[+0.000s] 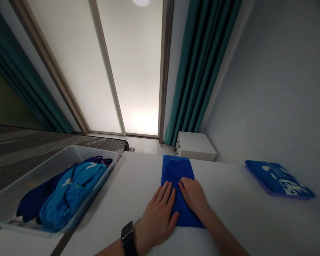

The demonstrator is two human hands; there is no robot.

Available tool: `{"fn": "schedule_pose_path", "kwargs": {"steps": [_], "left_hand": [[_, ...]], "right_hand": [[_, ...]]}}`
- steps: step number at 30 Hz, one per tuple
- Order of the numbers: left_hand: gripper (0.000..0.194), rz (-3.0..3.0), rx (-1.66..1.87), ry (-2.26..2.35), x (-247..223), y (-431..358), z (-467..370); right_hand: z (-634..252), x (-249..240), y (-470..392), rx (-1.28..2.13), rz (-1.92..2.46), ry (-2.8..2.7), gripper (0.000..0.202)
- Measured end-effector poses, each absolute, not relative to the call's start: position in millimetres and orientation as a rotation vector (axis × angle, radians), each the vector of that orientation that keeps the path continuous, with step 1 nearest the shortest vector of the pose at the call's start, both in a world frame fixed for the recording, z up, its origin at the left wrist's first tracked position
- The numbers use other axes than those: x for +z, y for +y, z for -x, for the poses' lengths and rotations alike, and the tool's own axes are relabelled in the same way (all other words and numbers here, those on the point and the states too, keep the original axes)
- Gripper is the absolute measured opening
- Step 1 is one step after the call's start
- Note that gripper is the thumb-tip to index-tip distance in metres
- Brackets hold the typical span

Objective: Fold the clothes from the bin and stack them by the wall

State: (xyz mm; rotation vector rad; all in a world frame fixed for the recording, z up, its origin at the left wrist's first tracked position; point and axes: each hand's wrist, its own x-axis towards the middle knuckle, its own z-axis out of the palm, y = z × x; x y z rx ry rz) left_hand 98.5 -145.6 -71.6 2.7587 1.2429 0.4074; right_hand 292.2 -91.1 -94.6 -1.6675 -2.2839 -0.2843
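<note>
A folded blue garment (176, 168) lies lengthwise on the white table in front of me, a narrow strip with its far end near the table's back edge. Across its left side rests my left hand (161, 209), flat and open, fingers together and pointing away, with a dark watch on the wrist. My right hand (193, 193) sits on the garment's right side, fingers slightly bent and the thumb apart, pressing on the fabric. Its fingertips almost meet those of the left hand. Parts of the garment are hidden under both hands.
At left, a clear plastic bin (110, 155) holds crumpled bright-blue and navy clothes (77, 185). A folded blue garment with white print (280, 177) lies on the table (229, 206) at right. Beyond the table stands a white cabinet (196, 144), near a teal curtain (200, 71).
</note>
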Motion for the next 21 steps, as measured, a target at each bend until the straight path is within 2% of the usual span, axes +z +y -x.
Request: {"fn": "schedule_pose_path", "kwargs": {"steps": [11, 21], "left_hand": [[0.072, -2.673, 0.388, 1.336, -82, -138, -98], [0.062, -2.798, 0.437, 1.121, -65, -151, -104]], "right_hand": [[-290, -92, -93, -0.295, 1.685, -2.285, 0.024], [-296, -94, -95, -0.274, 1.541, -2.228, 0.032]]}}
